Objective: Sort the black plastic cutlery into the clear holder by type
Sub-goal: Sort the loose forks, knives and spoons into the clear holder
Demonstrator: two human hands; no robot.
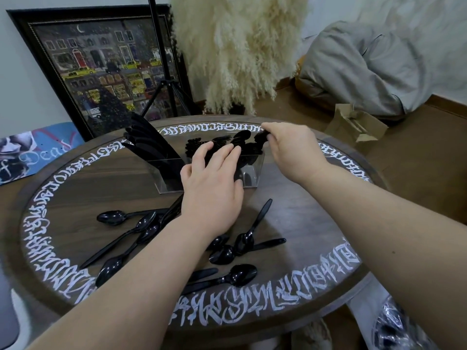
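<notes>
A clear holder [174,178] stands at the far side of the round table. Black knives [146,140] lean in its left section, forks [199,144] fill the middle, and spoons [243,137] stand in the right section. My left hand [212,188] lies with straight fingers against the holder's front and the forks. My right hand [290,147] is at the right section, its fingers curled round a black spoon [262,136] there. Several loose black spoons [242,242] lie on the table in front of the holder, under my left forearm.
The dark wooden table [316,223] has white lettering round its rim. Behind it stand a framed picture [101,69], a tripod [166,87] and pampas grass [237,51]. A paper bag [353,125] and a grey cushion [366,69] lie at the right.
</notes>
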